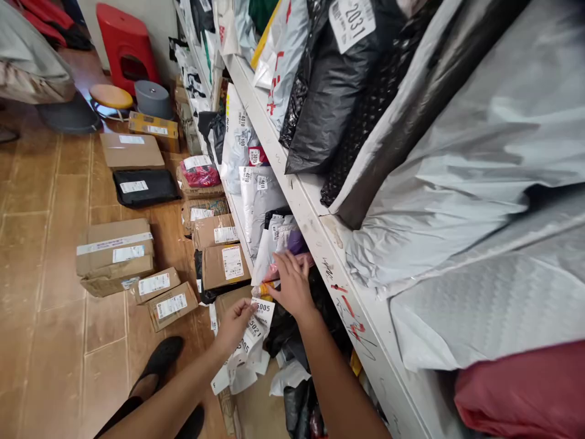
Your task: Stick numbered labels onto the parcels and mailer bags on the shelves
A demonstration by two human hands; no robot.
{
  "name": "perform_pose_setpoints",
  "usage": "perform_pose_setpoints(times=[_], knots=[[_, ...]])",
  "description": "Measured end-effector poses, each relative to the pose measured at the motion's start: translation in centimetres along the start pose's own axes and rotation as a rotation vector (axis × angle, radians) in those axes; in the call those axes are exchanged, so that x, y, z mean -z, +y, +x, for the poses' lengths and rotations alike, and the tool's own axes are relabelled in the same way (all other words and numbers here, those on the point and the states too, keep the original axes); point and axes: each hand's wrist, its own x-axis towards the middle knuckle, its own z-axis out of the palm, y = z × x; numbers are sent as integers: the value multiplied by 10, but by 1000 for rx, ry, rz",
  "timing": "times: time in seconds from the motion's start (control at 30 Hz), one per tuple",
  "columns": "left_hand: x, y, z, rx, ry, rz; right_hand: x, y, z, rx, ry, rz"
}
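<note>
My left hand (pixel 236 325) is closed in a pinch at the edge of white paper number labels (pixel 256 327), marked 5005 and 5021, which hang down below it. Just to the right, my right hand (pixel 292 285) reaches into the lower shelf with its fingers apart, over a pink plastic parcel (pixel 274 271). Its fingertips are against or very near the parcels there; whether they touch cannot be made out. A small orange and clear wrapped item (pixel 262 289) lies between the two hands. Behind them stand grey mailing bags (pixel 267 198) with number labels.
The white shelf edge (pixel 329 256) runs diagonally above my right arm. On the upper shelf lie black parcels (pixel 326 110) and a large grey bag (pixel 457 164). Cardboard boxes (pixel 114 253) stand on the wooden floor. Farther off are a red stool (pixel 125 46) and a person's clothed leg (pixel 34 67).
</note>
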Motion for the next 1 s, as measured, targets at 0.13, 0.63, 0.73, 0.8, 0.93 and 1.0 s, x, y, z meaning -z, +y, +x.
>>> perform_pose_setpoints(times=[0.13,0.63,0.73,0.8,0.93,1.0], knots=[[17,-4,-8,92,-80,-64,-8,23,-7,-106,-85,135],[42,29,13,233,-206,-131,-36,42,17,-443,-130,-148],[47,31,15,274,-211,-103,-41,45,1,-426,-88,-61],[48,31,18,277,-198,-72,-46,42,3,-483,4,-21],[40,36,33,184,-216,49,-53,33,29,-448,18,-81],[30,43,45,90,-244,143,-54,32,37,-385,-23,-50]])
